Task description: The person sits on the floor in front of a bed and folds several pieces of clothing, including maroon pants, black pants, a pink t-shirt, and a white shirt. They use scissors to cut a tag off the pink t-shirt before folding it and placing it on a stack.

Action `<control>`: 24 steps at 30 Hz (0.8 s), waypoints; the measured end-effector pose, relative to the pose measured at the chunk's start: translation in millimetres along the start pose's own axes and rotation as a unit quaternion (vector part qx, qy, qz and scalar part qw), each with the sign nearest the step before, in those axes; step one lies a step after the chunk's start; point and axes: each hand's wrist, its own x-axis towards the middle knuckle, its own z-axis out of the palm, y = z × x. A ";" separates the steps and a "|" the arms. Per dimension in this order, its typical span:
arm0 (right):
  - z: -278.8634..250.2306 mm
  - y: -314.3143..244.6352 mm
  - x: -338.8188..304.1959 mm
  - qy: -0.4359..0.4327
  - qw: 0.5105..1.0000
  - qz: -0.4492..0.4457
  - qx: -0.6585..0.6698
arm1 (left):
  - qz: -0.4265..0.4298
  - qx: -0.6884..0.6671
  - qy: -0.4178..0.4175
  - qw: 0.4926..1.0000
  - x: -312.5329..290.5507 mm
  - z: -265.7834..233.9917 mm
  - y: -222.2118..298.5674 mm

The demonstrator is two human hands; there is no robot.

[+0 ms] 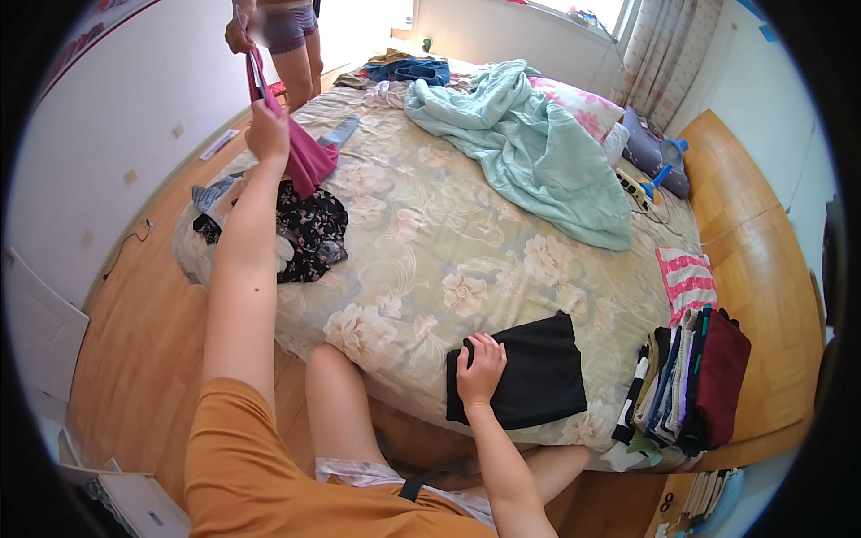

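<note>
My left hand (pixel 268 133), arm stretched far out to the left, is closed on a magenta garment (pixel 309 160). Its lower part hangs down to the bed, beside a black floral garment (pixel 309 222). Another person's hand (pixel 239 36) is at the garment's upper end, along with something pale and thin. On the bed's near edge lies a folded black garment (pixel 543 372). My right hand (pixel 482 366) rests on its left part, fingers laid over the cloth.
A rumpled mint-green blanket (pixel 529 148) covers part of the floral-sheeted bed (pixel 395 305). Folded clothes (pixel 686 386) stand stacked by the wooden headboard (pixel 749 269). Jeans (pixel 421 72) lie at the far edge. A blue fan (pixel 668 161) and power strip (pixel 632 188) are near the pillows.
</note>
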 end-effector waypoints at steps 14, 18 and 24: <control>0.8 2.8 -4.8 0.018 1.000 -0.005 0.016 | 0.102 -0.192 0.180 0.959 20.2 -158.1 19.0; -0.8 4.2 -6.1 0.019 1.000 -0.002 0.017 | 0.152 0.062 0.087 0.983 72.5 -182.7 45.2; -3.7 0.8 -6.6 0.018 0.999 0.002 0.031 | 0.325 0.272 0.048 0.905 65.6 -228.8 40.9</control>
